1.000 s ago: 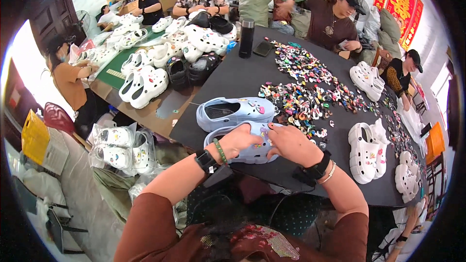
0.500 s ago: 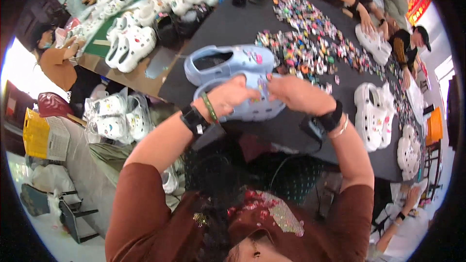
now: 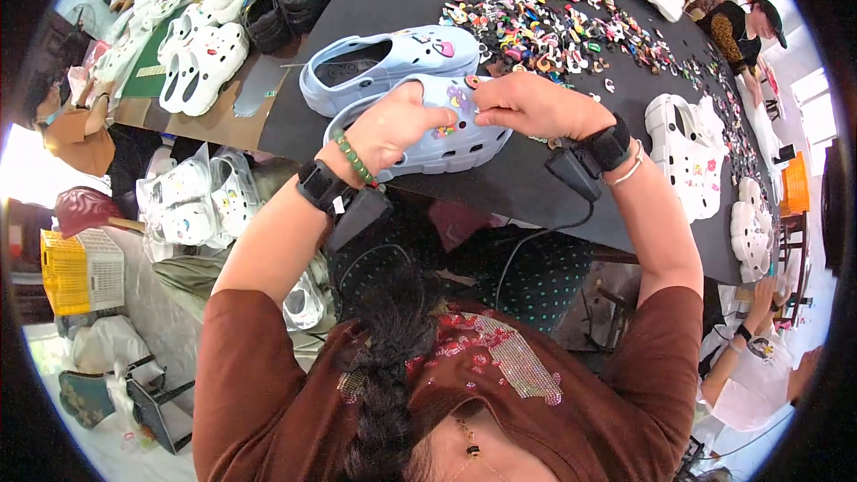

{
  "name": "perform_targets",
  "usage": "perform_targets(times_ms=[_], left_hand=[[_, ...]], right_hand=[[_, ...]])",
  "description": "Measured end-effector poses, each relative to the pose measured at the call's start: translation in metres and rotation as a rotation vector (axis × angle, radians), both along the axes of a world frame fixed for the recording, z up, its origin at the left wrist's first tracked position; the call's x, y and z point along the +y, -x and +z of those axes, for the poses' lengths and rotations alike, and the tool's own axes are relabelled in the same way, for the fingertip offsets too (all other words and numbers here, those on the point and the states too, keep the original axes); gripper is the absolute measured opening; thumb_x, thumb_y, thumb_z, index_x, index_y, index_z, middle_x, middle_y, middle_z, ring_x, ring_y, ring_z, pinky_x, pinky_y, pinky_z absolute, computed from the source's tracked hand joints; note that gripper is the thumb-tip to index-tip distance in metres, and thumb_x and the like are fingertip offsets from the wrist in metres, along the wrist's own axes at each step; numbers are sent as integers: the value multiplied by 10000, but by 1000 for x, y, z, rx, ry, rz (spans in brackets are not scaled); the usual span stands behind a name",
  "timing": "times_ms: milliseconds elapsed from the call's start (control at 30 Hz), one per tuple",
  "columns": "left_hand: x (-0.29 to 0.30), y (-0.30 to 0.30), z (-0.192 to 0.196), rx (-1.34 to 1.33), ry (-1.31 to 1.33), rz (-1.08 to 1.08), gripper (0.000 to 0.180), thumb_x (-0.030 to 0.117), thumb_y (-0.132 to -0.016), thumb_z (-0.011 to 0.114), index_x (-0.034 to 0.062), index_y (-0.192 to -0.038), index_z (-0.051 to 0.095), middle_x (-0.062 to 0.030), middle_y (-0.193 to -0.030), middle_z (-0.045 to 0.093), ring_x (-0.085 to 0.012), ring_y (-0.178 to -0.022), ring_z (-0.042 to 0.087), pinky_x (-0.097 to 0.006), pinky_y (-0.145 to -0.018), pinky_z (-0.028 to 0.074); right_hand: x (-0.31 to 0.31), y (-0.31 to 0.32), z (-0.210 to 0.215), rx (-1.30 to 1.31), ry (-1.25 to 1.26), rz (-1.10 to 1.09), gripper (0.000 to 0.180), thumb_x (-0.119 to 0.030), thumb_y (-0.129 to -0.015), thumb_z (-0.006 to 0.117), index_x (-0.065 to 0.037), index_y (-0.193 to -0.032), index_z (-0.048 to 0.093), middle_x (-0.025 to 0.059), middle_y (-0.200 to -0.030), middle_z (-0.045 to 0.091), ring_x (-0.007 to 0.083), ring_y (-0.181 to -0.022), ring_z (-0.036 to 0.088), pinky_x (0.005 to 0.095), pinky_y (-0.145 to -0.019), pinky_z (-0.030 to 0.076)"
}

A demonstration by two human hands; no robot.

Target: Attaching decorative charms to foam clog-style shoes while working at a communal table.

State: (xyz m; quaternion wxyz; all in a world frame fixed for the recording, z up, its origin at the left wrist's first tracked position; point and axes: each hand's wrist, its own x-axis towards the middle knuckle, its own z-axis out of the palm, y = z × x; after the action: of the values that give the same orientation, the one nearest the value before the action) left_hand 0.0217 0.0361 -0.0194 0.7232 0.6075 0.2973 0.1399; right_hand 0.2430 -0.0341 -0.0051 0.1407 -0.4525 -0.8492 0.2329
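Note:
Two light blue clogs lie side by side on a black table [image 3: 527,187]. My left hand [image 3: 393,125] grips the near clog [image 3: 446,138] from its left side. My right hand [image 3: 527,103] pinches at the clog's top, fingertips pressed on a small charm [image 3: 470,83] near the strap; whether it holds the charm I cannot tell. The far clog [image 3: 384,58] rests untouched just beyond, with charms on its toe. Both wrists wear black bands, the left also green beads.
A spread of several small colourful charms [image 3: 553,27] covers the table beyond my hands. White clogs [image 3: 687,156] lie at the right, more white [image 3: 201,62] and black ones at the left. Bagged clogs [image 3: 192,201] and a yellow crate [image 3: 80,268] sit lower left. Other people work around the table.
The view has tipped downward and closer, so the table's far end has left the picture. Both hands stay on the near blue clog, the right one still working at its top.

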Motion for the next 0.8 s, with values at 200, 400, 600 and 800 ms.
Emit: perform_targets(times_ms=[200,400,600,800], left_hand=[[1,4,-8,-69,40,13,334,65,-794,729,-39,-1089,614,-85,-1038,683,-184,-934,652,-324,-824,514],[-2,7,-2,-55,2,-7,355,37,-791,668,-28,-1138,635,-93,-1062,693,-193,-932,652,-327,-838,505],[-8,8,7,-9,16,88,322,114,-765,751,-23,-996,573,-89,-1037,624,-165,-934,620,-329,-813,501],[-2,1,-10,-94,31,83,384,155,-763,775,-23,-1046,588,-94,-1041,632,-187,-953,620,-328,-834,496]], right_hand=[[-22,17,12,-175,-153,-117,290,-297,-862,679,-19,-905,613,183,-802,662,387,-796,656,475,-709,520],[-22,30,4,-308,-494,-183,351,-276,-812,706,27,-954,597,159,-834,679,324,-768,682,420,-663,540],[-12,31,12,-420,-393,-27,239,-214,-828,692,-13,-897,582,163,-785,633,344,-756,655,437,-638,509],[-14,30,17,-392,-272,26,142,-170,-839,656,-54,-813,579,133,-707,595,338,-717,623,445,-642,487]])
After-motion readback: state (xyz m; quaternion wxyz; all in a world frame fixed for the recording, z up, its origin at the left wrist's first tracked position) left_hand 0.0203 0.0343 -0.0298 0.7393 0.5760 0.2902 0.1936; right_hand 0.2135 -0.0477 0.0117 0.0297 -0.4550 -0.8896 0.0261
